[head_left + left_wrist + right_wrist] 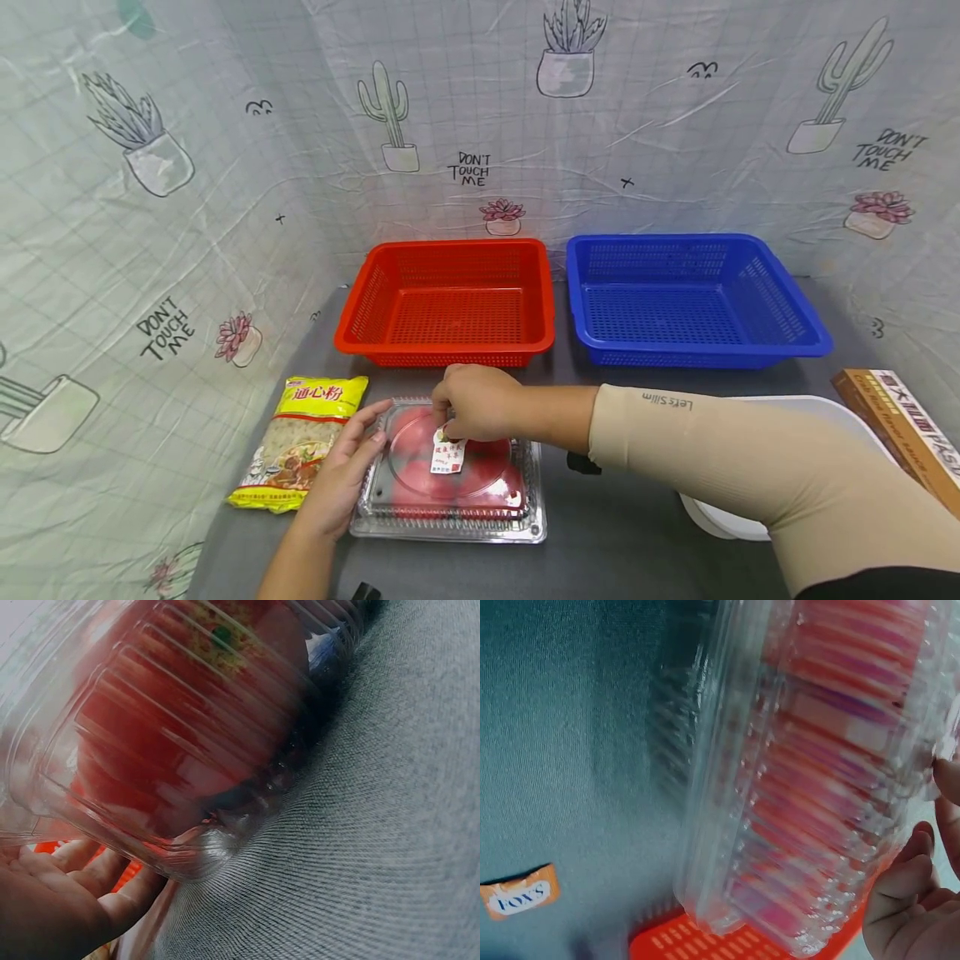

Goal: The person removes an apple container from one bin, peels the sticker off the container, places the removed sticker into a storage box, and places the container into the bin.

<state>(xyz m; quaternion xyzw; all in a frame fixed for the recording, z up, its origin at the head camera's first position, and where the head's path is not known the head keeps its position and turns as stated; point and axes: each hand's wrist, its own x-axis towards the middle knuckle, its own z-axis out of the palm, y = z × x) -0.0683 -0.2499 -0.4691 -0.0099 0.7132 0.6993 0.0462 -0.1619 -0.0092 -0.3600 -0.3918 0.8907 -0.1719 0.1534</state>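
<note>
A clear plastic clamshell box of large red round fruit lies on the grey table. My left hand rests along its left side, thumb and forefinger touching the lid edge; in the left wrist view the fingers lie beside the box's ribbed wall. Over the lid, my right hand pinches the top of a small white label with printed characters. The box's ribbed side fills much of the right wrist view. Part of the label is hidden behind the right fingers.
Behind the box stand a red basket and a blue basket. A yellow pasta bag lies left. Under the right arm is a white tub; beyond it lies a brown box. An orange FOX'S packet lies nearby.
</note>
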